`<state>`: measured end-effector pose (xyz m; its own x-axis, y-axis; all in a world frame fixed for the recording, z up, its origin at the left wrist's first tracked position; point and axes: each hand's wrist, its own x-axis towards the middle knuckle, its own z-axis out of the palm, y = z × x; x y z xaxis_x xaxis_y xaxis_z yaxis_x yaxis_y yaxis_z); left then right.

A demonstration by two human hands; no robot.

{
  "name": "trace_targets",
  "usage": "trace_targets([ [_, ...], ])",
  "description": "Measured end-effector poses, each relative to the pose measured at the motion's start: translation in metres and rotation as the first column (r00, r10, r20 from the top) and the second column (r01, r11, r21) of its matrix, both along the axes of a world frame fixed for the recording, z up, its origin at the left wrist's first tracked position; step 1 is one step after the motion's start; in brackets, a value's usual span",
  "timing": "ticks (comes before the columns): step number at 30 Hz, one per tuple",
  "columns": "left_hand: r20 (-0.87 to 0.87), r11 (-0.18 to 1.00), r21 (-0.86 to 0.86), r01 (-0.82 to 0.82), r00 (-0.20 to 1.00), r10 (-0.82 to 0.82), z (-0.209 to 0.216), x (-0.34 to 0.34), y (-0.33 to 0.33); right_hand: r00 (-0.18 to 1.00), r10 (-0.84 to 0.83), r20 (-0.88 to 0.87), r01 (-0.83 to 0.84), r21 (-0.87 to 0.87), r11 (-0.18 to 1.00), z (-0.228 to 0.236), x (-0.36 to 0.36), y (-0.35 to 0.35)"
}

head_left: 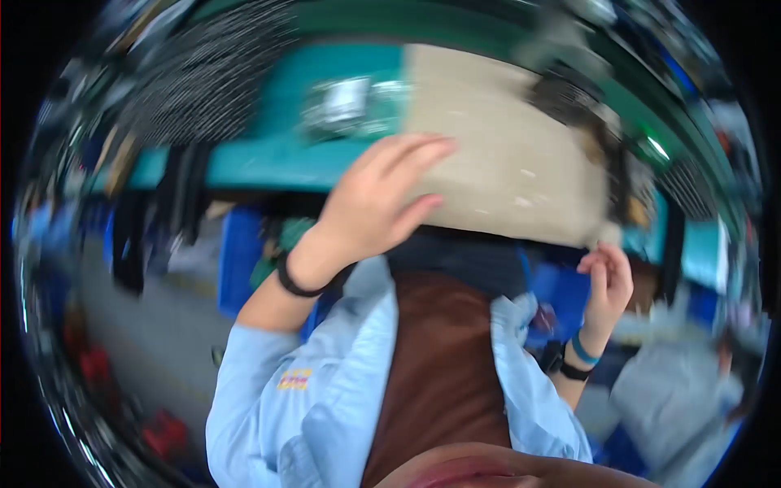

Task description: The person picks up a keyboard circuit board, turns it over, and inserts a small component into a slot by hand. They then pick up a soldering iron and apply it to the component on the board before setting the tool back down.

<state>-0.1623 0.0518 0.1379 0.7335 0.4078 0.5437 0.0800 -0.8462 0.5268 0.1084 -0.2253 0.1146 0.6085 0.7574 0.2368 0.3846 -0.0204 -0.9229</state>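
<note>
My left hand hovers over the near edge of a beige board lying on the green bench. Its fingers are stretched out and it holds nothing. To its upper left lies a clear plastic bag with something whitish inside. My right hand is by the board's near right corner, fingers curled together. A small pale blur shows at its fingertips; I cannot make out what it is. Dark, blurred items sit along the board's far right side.
A dark ribbed mat or rack covers the bench's left part. Black straps hang off its front edge. Blue bins stand beneath the bench. A person in grey is at the lower right. A green light glows at right.
</note>
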Motion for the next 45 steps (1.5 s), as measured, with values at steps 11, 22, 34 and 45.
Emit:
trace_targets([
  [11,0.232,0.546,-0.726,-0.417,0.599,0.766,0.001,-0.231,0.086,0.868,0.463,-0.177,-0.489,-0.156,0.858,-0.043,-0.053,0.125],
  [22,-0.127,-0.064,-0.990,-0.129,0.568,0.813,-0.006,-0.232,0.224,0.849,0.402,-0.343,-0.440,-0.037,0.897,-0.067,-0.032,0.133],
  [34,-0.068,-0.061,-0.998,-0.030,0.422,0.904,-0.009,-0.232,0.227,0.791,0.521,-0.321,-0.536,0.044,0.843,-0.069,-0.012,0.130],
  [45,0.109,0.137,-0.988,-0.069,0.311,0.944,-0.006,-0.299,0.231,0.814,0.534,-0.228,-0.552,-0.020,0.833,-0.062,-0.022,0.136],
])
